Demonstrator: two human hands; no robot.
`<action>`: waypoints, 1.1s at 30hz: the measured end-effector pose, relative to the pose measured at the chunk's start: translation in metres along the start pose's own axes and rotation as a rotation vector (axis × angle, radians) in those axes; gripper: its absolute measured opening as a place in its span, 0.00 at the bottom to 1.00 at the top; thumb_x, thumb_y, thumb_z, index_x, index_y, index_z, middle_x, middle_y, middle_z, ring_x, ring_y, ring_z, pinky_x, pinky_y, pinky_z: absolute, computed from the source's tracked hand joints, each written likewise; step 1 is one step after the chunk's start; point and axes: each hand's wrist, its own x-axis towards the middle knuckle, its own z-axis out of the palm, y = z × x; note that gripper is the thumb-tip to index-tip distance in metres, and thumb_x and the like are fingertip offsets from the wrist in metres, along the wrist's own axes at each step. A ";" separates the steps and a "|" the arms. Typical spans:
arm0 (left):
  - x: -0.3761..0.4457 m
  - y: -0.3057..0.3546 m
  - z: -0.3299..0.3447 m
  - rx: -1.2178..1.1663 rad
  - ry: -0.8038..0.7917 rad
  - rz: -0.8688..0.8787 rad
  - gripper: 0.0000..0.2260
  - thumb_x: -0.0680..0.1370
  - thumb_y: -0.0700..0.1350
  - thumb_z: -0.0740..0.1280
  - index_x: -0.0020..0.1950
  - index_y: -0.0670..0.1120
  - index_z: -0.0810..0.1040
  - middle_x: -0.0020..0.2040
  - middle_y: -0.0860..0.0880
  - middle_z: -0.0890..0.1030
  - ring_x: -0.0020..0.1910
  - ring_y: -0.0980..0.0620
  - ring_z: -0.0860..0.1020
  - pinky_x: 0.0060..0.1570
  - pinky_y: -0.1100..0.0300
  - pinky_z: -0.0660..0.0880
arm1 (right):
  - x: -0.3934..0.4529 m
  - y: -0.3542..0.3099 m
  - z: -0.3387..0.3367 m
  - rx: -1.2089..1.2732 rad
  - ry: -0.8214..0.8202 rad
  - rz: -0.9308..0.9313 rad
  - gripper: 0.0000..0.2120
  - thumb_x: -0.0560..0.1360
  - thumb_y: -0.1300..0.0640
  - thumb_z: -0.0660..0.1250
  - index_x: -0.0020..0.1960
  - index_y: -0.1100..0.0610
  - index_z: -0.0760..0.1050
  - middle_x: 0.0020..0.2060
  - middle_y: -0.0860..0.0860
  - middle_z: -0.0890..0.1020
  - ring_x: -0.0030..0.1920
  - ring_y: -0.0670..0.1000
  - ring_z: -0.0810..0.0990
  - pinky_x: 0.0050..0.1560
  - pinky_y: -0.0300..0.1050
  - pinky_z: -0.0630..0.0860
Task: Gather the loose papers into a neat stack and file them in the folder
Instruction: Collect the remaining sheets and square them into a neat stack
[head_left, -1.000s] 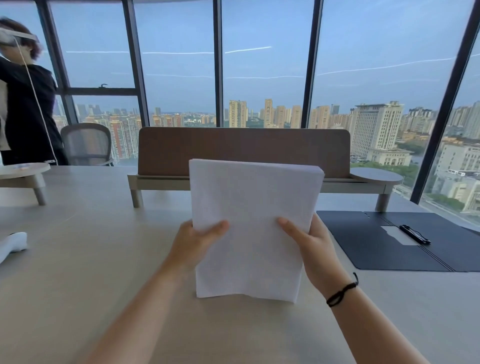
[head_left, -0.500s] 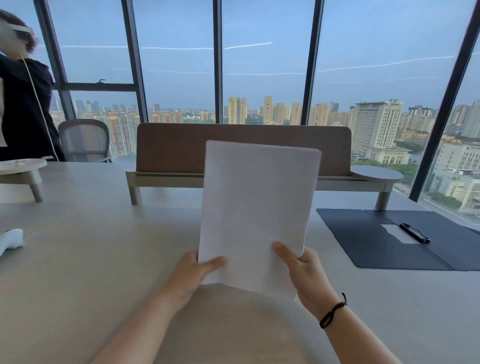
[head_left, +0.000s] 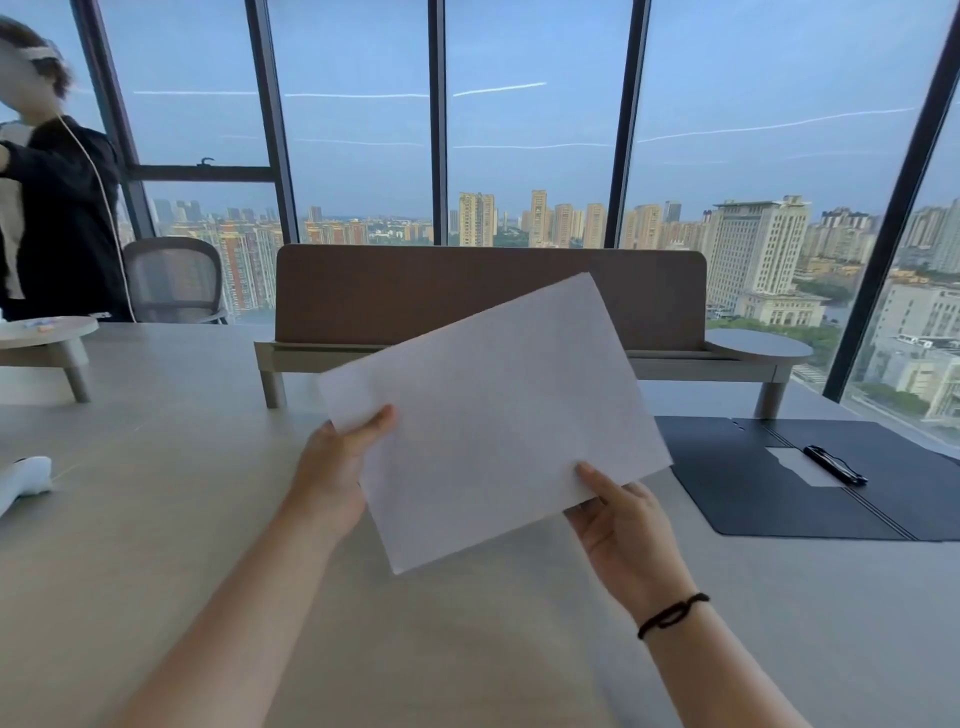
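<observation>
A brown divider panel (head_left: 488, 296) stands upright on the grey table (head_left: 156, 519). A mesh office chair (head_left: 174, 280) and a person in dark clothing (head_left: 52, 218) are at far left. A white object (head_left: 23, 480), possibly a controller, lies at the table's left edge.

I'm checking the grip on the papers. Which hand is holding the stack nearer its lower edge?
The right hand, with the black wristband, pinches the paper stack at its lower right edge. The left hand grips higher, at the upper left corner.
</observation>
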 end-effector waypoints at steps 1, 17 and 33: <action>0.004 0.008 -0.004 0.027 -0.003 0.018 0.14 0.72 0.38 0.73 0.57 0.43 0.84 0.58 0.41 0.85 0.52 0.43 0.85 0.58 0.43 0.78 | 0.003 -0.007 -0.006 0.011 0.004 -0.010 0.18 0.72 0.67 0.70 0.61 0.63 0.79 0.58 0.61 0.85 0.56 0.59 0.85 0.58 0.55 0.82; 0.009 0.061 0.015 0.313 -0.097 0.326 0.07 0.73 0.39 0.74 0.48 0.50 0.85 0.45 0.52 0.88 0.48 0.48 0.86 0.48 0.52 0.81 | 0.020 -0.065 0.010 -0.630 -0.109 -0.355 0.12 0.72 0.64 0.75 0.56 0.59 0.83 0.51 0.56 0.88 0.52 0.58 0.87 0.51 0.55 0.84; 0.022 0.024 0.005 0.285 -0.104 0.324 0.09 0.69 0.43 0.77 0.47 0.53 0.86 0.49 0.49 0.88 0.50 0.46 0.86 0.52 0.48 0.81 | 0.030 -0.053 -0.006 -0.624 -0.069 -0.411 0.16 0.75 0.68 0.72 0.61 0.58 0.80 0.51 0.52 0.88 0.50 0.54 0.88 0.48 0.48 0.85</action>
